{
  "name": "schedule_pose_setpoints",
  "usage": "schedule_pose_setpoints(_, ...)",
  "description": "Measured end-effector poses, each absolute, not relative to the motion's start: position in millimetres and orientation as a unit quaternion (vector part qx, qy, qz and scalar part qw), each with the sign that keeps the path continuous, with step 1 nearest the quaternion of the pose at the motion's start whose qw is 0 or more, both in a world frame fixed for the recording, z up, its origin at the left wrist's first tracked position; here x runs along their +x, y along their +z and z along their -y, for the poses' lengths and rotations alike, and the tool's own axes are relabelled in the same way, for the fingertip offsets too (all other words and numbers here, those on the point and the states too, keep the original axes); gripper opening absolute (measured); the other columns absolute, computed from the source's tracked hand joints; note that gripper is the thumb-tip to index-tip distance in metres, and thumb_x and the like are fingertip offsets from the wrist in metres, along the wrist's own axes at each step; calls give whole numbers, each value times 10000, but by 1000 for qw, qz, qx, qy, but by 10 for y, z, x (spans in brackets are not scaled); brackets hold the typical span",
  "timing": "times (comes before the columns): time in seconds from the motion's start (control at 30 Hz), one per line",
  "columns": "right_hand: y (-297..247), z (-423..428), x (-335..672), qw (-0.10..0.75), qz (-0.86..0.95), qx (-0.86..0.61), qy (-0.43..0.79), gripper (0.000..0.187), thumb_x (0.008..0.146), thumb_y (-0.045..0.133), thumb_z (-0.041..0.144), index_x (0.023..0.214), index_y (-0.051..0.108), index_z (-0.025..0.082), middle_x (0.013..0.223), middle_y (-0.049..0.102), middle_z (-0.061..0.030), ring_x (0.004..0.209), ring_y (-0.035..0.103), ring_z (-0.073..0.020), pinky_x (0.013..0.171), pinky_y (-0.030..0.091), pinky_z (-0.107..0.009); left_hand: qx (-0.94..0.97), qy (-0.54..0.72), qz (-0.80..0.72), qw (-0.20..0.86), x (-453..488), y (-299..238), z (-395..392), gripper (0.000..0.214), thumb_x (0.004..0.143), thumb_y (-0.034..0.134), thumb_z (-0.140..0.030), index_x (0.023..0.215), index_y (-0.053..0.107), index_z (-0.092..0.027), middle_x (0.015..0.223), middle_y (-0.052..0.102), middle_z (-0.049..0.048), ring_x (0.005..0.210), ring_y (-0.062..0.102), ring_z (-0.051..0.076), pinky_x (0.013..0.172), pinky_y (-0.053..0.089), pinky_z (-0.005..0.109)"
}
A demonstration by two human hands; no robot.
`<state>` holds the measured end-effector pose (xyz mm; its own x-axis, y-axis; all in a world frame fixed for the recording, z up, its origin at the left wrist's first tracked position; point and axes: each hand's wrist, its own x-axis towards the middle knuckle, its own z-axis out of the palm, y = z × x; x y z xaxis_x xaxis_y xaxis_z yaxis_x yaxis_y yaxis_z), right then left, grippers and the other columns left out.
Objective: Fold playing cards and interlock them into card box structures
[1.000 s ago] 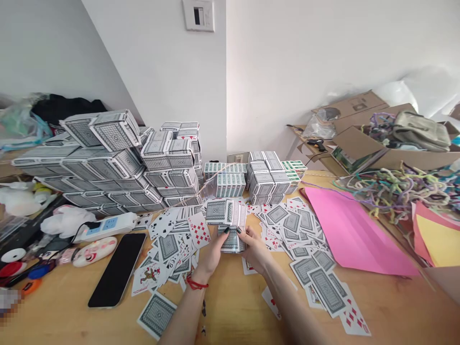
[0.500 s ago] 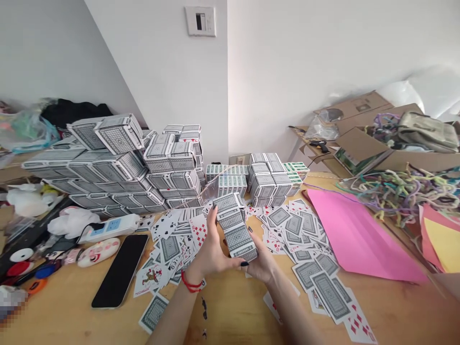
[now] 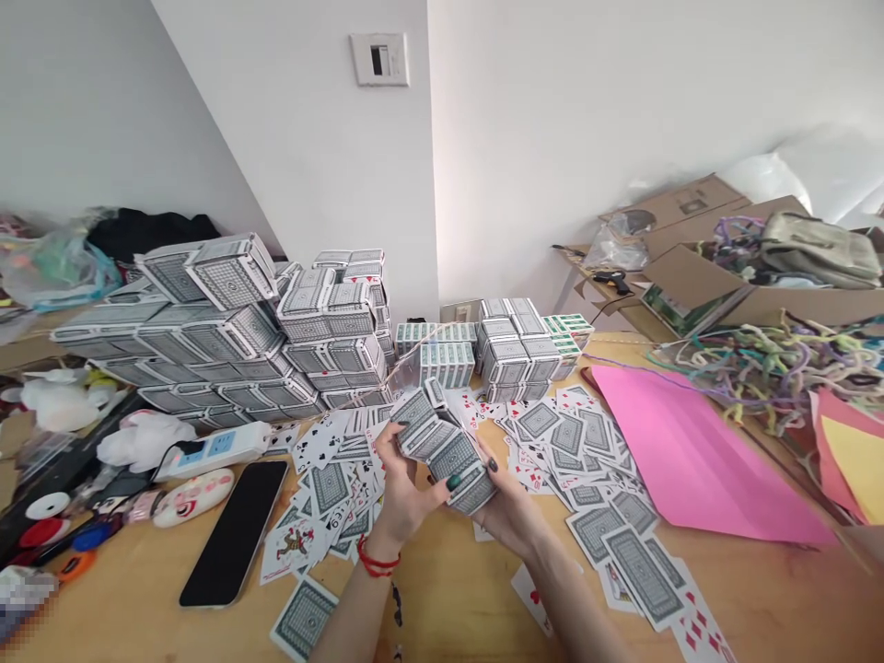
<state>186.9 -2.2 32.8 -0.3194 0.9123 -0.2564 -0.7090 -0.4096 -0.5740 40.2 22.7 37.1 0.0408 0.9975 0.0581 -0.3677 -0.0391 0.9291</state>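
Observation:
Both my hands hold a row of folded playing-card blocks point(image 3: 442, 444) with grey patterned backs, lifted a little above the wooden table point(image 3: 456, 599). My left hand point(image 3: 404, 493) grips the row from the left and below, thumb on its near end. My right hand point(image 3: 507, 506) supports the near right end, fingers curled round it. Loose playing cards point(image 3: 580, 460) lie scattered on the table around and under my hands.
A big heap of card blocks point(image 3: 227, 341) stands at the back left, a smaller stack point(image 3: 517, 345) behind my hands. A black phone point(image 3: 235, 532) lies at left. Pink paper point(image 3: 683, 456) and a cardboard box point(image 3: 725, 276) with coloured strings sit at right.
My hands lifted the row of card blocks off the table and tilted it, so that it now points away to the left. The view shifted slightly downward.

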Motion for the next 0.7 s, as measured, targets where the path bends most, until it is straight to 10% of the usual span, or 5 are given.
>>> schedule_pose_setpoints(0.23,226,-45,2218,517,418,-422,617,736,630,749,305,1291,425,316,1406,359,-17,1259,348,-236,1012,309,-368,554,462,-366,588,52,343,-277,983,549,788,-215,1358,232,-268,1421,276,119,1309,240,322,1046,251,386)
schedule_pose_setpoints(0.43,-6,-19,2343,423,581,-507,476,800,644,726,331,1342,338,269,1372,395,-86,1279,326,-256,1056,249,-428,682,326,-439,485,-141,326,-332,814,657,685,-435,1351,305,-243,1401,327,114,1292,269,339,1049,249,447)
schedule_pose_setpoints(0.7,-157,111,2212,385,603,-578,393,822,690,633,217,1385,195,255,1415,302,-87,1314,258,-251,1069,220,-446,603,306,-381,630,101,471,-928,430,811,491,-412,1201,544,-238,1349,454,31,1269,358,263,1067,234,392)
